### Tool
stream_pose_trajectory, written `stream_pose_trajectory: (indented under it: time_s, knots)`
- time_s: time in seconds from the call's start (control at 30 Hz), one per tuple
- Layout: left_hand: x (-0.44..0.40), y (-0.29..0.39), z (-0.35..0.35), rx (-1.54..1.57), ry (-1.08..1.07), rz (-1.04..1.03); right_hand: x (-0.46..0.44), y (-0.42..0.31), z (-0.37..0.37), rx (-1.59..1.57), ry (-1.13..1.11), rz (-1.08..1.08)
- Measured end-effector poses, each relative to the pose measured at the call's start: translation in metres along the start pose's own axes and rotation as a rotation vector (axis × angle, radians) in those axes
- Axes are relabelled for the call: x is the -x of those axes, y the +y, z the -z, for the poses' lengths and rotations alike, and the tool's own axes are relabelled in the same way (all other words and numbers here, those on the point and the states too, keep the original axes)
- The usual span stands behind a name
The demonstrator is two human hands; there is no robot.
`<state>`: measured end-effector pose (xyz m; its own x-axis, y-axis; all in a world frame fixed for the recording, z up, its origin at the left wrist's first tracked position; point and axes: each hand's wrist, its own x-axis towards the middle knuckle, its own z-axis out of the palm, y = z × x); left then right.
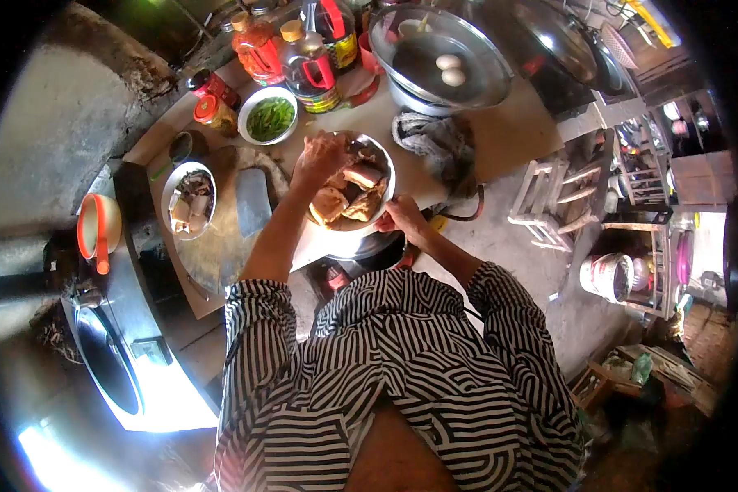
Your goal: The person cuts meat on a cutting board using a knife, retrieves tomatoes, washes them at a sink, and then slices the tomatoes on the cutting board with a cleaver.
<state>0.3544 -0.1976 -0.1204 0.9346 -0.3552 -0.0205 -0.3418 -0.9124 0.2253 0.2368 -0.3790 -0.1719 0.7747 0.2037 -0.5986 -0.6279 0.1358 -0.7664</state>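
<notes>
A metal bowl point(393, 174) holds several large browned chunks point(330, 205), which look like cooked meat, along with darker pieces. My right hand point(403, 216) is closed on its near right rim. At its upper left edge, my left hand point(323, 159) has its fingers bent down over the bowl; whatever they grip is hidden. To the left, a cleaver point(254, 202) lies on a round wooden chopping board point(209, 254). A white bowl point(170, 190) with pale and dark cut pieces sits beside the cleaver. Behind my left hand stands a bowl of cut green vegetables point(271, 119).
Sauce bottles point(307, 70) and jars point(215, 113) line the back. A large metal basin point(488, 86) with two eggs point(450, 70) stands back right, near a grey cloth point(435, 139). An orange-handled ladle point(101, 238) is far left. Wooden chairs point(553, 205) stand right.
</notes>
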Motion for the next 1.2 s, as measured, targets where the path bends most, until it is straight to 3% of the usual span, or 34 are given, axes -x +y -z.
stream_pose_trajectory:
  time_s: [0.07, 0.17, 0.2, 0.33, 0.4, 0.5, 0.6, 0.73, 0.8, 0.83, 0.9, 0.93, 1.0, 1.2]
  knots:
    - [-0.001, -0.011, 0.007, 0.029, -0.027, 0.024, 0.001, -0.004, -0.001, 0.006, 0.001, -0.018]
    - [-0.008, -0.054, -0.002, 0.5, 0.011, 0.091, -0.007, 0.008, 0.007, -0.049, -0.048, 0.01]
    - [-0.005, -0.055, 0.004, 0.5, 0.014, 0.094, -0.005, 0.005, 0.006, -0.045, -0.052, 0.011]
    - [0.005, -0.061, 0.015, 0.666, 0.088, -0.03, 0.006, -0.011, -0.002, 0.003, -0.035, -0.016]
    - [0.014, -0.057, 0.012, 1.318, 0.102, 0.064, 0.008, -0.015, -0.005, 0.034, -0.009, -0.051]
    - [0.023, -0.051, 0.014, 1.531, 0.007, 0.154, 0.007, -0.009, -0.003, 0.027, -0.006, -0.02]
    - [0.027, -0.047, 0.018, 1.434, 0.045, 0.232, 0.004, -0.001, 0.003, -0.032, -0.073, 0.025]
    - [0.019, -0.05, 0.029, 1.293, 0.054, 0.187, 0.008, -0.012, -0.003, 0.028, -0.036, -0.012]
    - [0.018, -0.044, 0.043, 0.941, 0.077, 0.21, 0.01, -0.015, -0.005, 0.036, -0.014, -0.043]
    - [0.017, -0.048, 0.039, 0.941, 0.078, 0.21, 0.011, -0.017, -0.006, 0.042, -0.011, -0.041]
    - [0.012, -0.053, 0.032, 0.733, 0.182, -0.156, 0.011, -0.017, -0.006, 0.045, -0.007, -0.038]
    - [0.012, -0.052, 0.032, 0.733, 0.181, -0.16, 0.011, -0.015, -0.004, 0.025, -0.018, -0.029]
    - [0.016, -0.047, 0.033, 1.17, 0.059, 0.098, 0.009, -0.012, -0.003, 0.003, -0.029, -0.019]
    - [0.015, -0.039, 0.015, 1.608, -0.01, 0.325, 0.005, -0.008, -0.001, 0.037, -0.035, -0.014]
